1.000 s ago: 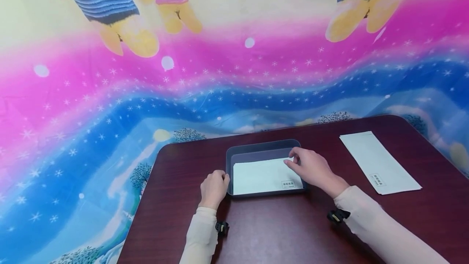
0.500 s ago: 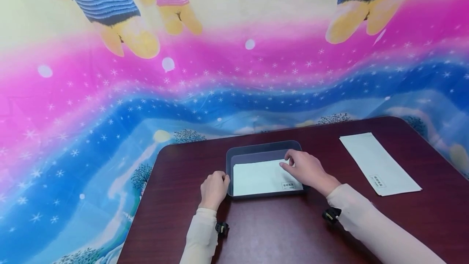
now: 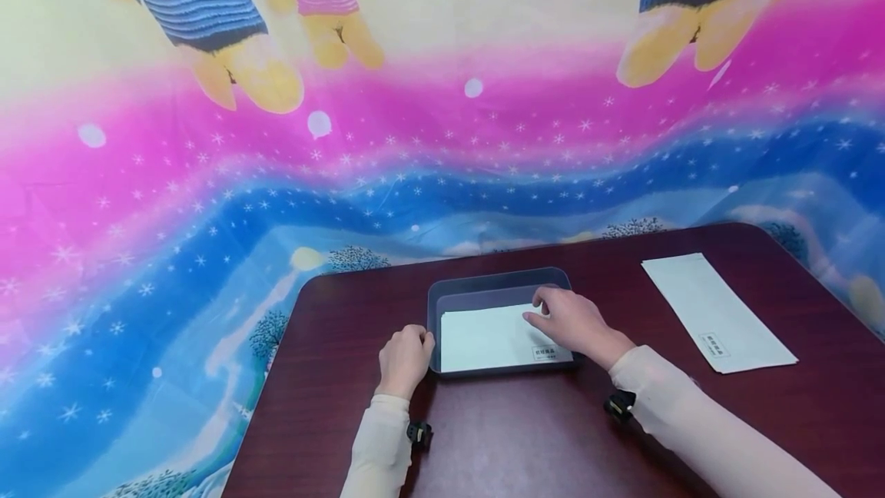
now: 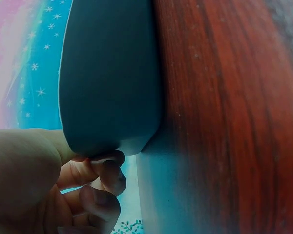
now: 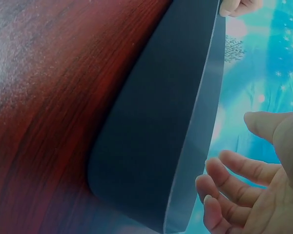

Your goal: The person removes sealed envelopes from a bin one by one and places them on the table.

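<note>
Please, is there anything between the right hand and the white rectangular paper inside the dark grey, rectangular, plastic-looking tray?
Nothing visible is in the way. The right hand hangs over the right part of the open dark grey tray, its fingers empty above the white rectangular paper, with nothing seen between them.

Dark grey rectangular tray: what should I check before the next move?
1. Dark grey rectangular tray resting on the brown wood-grain table: ok.
2. Left hand with its grip on the tray's near left corner: ok.
3. Right hand holding nothing: ok.
4. White rectangular printed paper inside the tray: ok.
5. Table clear to the right: not ok, similar loose white paper lies there.
6. Sheet count in the tray: cannot tell.
</note>
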`<state>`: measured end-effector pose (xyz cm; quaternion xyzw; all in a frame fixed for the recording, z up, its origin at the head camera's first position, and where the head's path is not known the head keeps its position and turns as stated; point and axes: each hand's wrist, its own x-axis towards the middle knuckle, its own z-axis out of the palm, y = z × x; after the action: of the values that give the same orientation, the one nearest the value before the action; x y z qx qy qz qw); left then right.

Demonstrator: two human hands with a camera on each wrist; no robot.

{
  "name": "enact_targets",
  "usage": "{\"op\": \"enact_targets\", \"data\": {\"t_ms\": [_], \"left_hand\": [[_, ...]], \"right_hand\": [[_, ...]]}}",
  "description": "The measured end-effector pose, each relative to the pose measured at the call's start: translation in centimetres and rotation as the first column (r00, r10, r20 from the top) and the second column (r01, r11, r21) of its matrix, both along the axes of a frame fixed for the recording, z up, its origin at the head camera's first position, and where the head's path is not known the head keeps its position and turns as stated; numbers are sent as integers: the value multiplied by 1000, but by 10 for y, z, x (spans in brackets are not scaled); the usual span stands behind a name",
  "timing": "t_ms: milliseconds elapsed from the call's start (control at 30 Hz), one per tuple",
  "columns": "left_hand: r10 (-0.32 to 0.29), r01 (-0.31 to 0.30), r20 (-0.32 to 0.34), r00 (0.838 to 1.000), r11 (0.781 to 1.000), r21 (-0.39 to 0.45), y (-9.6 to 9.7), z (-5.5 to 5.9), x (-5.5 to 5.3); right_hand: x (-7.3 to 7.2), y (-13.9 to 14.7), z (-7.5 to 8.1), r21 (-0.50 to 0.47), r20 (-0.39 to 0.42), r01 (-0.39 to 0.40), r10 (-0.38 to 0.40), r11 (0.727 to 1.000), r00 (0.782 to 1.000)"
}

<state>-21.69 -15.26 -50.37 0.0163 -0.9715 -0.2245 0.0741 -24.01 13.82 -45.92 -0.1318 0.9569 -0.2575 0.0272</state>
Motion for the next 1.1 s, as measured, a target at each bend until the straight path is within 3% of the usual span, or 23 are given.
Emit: {"op": "enact_targets", "data": {"t_ms": [500, 733, 1100], "left_hand": [[-5, 5, 1, 1000, 1000, 8, -1, -1, -1], [-6, 6, 3, 1000, 1000, 15, -1, 0, 1], [-15, 15, 4, 1000, 1000, 8, -3, 0, 4]], "right_hand": [[-10, -5, -9, 76, 11, -35, 34, 997, 999], [-10, -8, -12, 114, -9, -85, 86, 990, 996], [-11, -14, -18, 199, 8, -103, 104, 975, 995]]}}
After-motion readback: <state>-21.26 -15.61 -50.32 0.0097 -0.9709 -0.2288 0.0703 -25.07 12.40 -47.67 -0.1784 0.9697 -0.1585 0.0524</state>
